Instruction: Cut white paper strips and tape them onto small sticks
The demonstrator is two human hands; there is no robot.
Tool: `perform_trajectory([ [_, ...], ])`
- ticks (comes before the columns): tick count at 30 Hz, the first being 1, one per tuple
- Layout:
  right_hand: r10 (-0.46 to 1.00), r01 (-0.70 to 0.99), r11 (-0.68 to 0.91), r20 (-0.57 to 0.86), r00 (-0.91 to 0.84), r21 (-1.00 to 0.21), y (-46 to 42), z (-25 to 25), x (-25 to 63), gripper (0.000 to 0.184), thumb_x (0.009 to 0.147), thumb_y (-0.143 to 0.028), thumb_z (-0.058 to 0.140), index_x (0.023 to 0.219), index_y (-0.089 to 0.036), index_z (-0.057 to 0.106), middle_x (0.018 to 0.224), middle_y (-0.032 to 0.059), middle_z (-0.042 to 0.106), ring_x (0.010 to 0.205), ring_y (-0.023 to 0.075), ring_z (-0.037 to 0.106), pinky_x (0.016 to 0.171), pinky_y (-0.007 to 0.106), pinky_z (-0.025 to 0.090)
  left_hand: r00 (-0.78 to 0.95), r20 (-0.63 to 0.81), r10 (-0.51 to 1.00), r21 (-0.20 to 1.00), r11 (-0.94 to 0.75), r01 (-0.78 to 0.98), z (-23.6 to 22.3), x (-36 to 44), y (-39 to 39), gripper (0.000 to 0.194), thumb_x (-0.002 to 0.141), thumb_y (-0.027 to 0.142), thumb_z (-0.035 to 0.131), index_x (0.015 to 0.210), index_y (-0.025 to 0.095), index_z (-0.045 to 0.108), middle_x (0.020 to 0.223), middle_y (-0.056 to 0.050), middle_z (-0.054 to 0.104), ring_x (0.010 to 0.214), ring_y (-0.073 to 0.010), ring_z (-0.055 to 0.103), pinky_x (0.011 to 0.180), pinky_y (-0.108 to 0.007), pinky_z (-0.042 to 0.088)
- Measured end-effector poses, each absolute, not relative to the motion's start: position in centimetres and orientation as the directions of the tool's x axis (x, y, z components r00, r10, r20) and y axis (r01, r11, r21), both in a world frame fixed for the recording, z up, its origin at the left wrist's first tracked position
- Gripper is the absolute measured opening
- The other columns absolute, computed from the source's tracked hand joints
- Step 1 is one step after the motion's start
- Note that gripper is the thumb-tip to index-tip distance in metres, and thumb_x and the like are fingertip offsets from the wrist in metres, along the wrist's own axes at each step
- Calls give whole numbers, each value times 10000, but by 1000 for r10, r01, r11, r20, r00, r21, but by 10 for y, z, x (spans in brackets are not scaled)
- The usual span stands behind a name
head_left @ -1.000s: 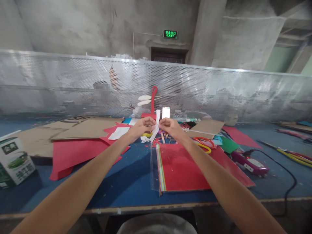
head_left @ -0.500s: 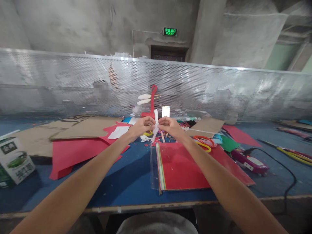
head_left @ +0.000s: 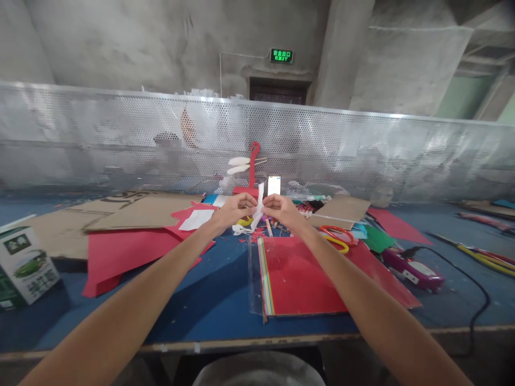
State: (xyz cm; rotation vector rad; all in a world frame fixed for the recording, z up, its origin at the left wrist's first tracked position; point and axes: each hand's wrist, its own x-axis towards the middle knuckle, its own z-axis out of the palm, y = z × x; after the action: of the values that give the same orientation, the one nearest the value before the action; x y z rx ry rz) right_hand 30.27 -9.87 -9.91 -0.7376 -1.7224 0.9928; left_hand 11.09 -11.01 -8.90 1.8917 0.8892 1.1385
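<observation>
White paper strip [head_left: 258, 209], one: pinched at mid-length between left hand [head_left: 231, 210] and right hand [head_left: 284, 210], above the tabletop [head_left: 201, 313] toward its far edge. Seemingly part-shaped, narrowed mid-length; both ends unfastened. Red paper pack [head_left: 301, 281]: by the near edge.

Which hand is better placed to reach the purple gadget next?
Probably the right hand: the purple gadget lies on its side, farther from the left hand. Both pinch the white strip, though.
</observation>
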Motion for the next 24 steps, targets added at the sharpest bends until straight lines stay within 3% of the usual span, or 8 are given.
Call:
perform_trajectory([
  [24,816,62,504,452,-360,-861,-94,-102,305,250,699,-247,696,907,-180,573,748,2,618,601,117,593,440,193,492,343,410,845,822,-505,263,-88,114,-113,195,721,236,666,868,154,568,742,-20,626,672,-126,589,609,-254,463],
])
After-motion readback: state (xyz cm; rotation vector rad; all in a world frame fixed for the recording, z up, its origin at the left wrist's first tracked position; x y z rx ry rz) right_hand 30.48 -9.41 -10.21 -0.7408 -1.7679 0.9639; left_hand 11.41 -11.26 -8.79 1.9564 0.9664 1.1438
